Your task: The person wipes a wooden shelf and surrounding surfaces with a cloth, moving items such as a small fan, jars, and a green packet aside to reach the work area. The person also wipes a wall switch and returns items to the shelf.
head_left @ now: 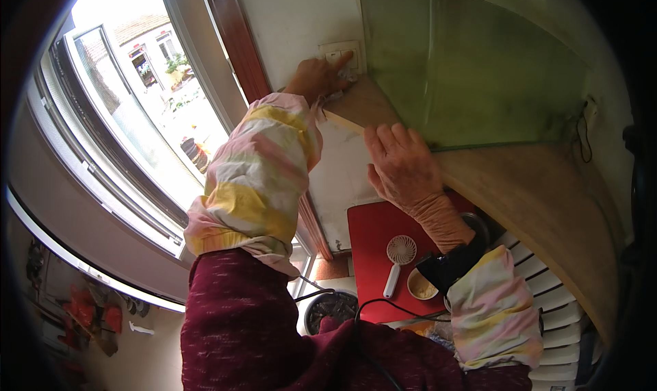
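My left hand (316, 77) reaches up to a cream wall switch (340, 54), its index finger stretched onto the right side of the plate. The other fingers are curled around a crumpled, thin whitish wipe (348, 76), part of which hangs below the palm. Lower and to the right, my right hand (404, 166) rests on the front edge of a curved wooden shelf (534, 185), fingers laid over it and thumb apart, holding nothing. Just beyond its fingertips stands a green-tinted glass panel (479, 69).
A red table (369, 240) below bears a white handheld fan (401, 250) and a bowl (421, 285) of pale contents. White radiator fins (554, 316) lie under the shelf. To the left are a dark red door frame (236, 38) and an open window (102, 76). A cable crosses my front.
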{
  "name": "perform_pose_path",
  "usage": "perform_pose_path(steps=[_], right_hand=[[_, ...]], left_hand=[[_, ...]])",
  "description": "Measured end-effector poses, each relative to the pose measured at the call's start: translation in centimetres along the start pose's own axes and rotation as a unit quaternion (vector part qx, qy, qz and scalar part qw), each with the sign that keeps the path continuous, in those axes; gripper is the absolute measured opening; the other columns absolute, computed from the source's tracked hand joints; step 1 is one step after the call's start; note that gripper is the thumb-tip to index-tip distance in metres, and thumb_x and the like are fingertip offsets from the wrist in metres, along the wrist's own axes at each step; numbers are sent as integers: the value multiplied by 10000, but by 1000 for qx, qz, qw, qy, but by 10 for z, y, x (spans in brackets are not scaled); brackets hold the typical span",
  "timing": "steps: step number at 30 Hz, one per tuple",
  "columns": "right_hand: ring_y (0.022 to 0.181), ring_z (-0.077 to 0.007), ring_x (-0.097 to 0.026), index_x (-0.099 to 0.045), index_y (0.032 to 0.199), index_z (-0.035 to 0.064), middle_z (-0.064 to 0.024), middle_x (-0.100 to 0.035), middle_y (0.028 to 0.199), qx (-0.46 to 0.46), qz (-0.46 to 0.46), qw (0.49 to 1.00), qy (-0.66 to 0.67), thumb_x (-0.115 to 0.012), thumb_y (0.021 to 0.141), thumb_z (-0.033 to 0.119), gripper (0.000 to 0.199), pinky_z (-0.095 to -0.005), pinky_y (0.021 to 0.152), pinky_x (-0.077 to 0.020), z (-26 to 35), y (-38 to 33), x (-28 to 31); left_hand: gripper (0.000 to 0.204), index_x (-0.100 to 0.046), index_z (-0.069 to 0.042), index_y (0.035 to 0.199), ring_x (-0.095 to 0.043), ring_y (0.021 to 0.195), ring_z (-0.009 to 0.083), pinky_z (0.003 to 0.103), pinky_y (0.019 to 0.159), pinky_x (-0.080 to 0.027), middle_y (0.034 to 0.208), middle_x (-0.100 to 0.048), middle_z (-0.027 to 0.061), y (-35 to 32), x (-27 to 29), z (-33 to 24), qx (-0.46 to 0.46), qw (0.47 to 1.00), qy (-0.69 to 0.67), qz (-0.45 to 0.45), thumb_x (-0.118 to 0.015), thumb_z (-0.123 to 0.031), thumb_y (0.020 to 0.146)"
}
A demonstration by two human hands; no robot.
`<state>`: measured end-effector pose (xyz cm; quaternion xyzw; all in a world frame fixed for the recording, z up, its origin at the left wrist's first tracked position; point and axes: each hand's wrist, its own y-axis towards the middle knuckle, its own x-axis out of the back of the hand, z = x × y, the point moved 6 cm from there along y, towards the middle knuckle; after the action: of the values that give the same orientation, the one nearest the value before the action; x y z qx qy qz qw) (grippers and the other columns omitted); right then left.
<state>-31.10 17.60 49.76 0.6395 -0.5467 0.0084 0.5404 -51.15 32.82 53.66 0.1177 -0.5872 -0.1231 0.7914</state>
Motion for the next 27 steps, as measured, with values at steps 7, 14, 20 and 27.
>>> perform_pose_path(steps=[7, 14, 20, 27], right_hand=[[830, -187, -467, -503, 1093, 15, -60, -482, 907, -10, 2, 999, 33, -714, 622, 221, 555, -301, 714, -398, -1, 0, 2], [834, -192, -474, -505, 1093, 11, -65, -490, 910, -16, 9, 999, 38, -712, 622, 215, 553, -306, 724, -402, -2, 1, 2], [834, -194, -475, -504, 1089, 7, -70, -492, 911, -13, 0, 999, 44, -708, 626, 216, 547, -306, 719, -402, -4, 0, 2], [830, -193, -479, -501, 1113, 0, -73, -504, 946, -12, 15, 1000, 23, -715, 627, 237, 582, -306, 719, -407, -2, 3, 3]], left_hand=[[700, -228, -240, 1410, -637, 777, 344, 428, 679, -494, 849, -644, 197, -7, 6, -3, -32, 997, 7, -67, -521, -506, 832], [754, -131, -282, 1449, -637, 839, 358, 429, 729, -493, 908, -650, 213, -1, 1, -1, -7, 1000, 12, -3, -487, -561, 845], [637, -308, -226, 1382, -645, 759, 321, 420, 652, -499, 825, -648, 179, -6, 7, -4, -2, 999, 26, -39, -511, -466, 828], [519, -371, -268, 1350, -644, 794, 312, 419, 677, -497, 858, -645, 162, -14, 8, -12, -12, 999, 30, -21, -462, -453, 874]])
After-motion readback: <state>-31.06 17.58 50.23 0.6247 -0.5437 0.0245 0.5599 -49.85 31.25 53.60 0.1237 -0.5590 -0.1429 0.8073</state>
